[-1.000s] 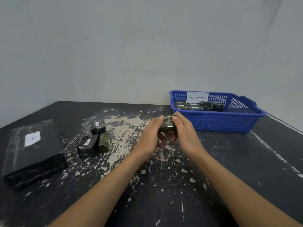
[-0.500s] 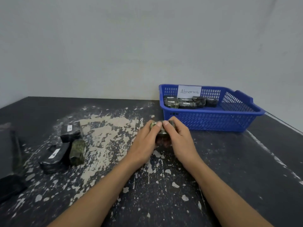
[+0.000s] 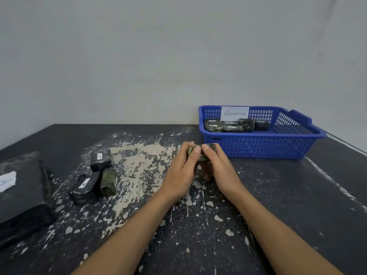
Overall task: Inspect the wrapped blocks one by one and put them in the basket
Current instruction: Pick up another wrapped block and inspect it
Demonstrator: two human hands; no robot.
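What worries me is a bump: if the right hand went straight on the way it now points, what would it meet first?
Likely the left hand: the right hand points forward-left across the wrapped block both grip, thumbs nearly touching. The basket lies to the right of that line.

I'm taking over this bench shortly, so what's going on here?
A person grips one wrapped block with both the left hand and the right hand, over the black table. Three more blocks sit to the left, untouched. Several blocks already lie in the blue basket labelled Abnormal.
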